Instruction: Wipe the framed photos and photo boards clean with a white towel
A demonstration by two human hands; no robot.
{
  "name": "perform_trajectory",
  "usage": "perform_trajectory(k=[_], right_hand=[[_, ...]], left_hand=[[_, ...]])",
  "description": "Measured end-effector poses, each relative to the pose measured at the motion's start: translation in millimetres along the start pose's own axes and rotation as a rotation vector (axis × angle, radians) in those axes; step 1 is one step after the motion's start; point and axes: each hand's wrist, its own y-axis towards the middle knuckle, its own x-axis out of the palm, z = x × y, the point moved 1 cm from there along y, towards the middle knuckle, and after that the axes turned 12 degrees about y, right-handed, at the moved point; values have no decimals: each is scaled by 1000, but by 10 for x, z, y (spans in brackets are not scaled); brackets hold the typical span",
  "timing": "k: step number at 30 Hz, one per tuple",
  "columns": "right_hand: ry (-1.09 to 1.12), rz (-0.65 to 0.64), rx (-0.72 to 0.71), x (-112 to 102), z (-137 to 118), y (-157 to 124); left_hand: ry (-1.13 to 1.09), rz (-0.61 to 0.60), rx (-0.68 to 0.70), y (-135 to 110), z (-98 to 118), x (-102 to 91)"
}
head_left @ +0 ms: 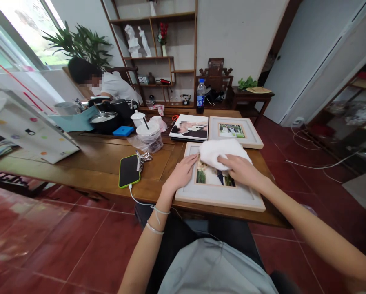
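Observation:
A light wooden picture frame with a photo lies flat on the near edge of the wooden table. My left hand rests flat on its left border, fingers stretched out. My right hand presses a white cloth onto the glass over the photo, fingers closed on the cloth. A second framed photo and an unframed photo print lie just beyond.
A phone in a green case with a cable lies left of the frame, next to a plastic cup in a bag. A water bottle, pots and a blue box stand farther back. Another person sits at the far left.

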Motion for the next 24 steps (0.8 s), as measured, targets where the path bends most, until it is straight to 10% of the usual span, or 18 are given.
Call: perform_trajectory(k=[9,17,24], right_hand=[[-125,47,65,-3,32,309],[33,-298,-66,-372,-730,-377],[140,-299,-114,-495,-1036,-642]], left_hand=[[16,11,-6,2,4,8],[24,4,-9,2,-3,24],[24,2,-10,-2,7,11]])
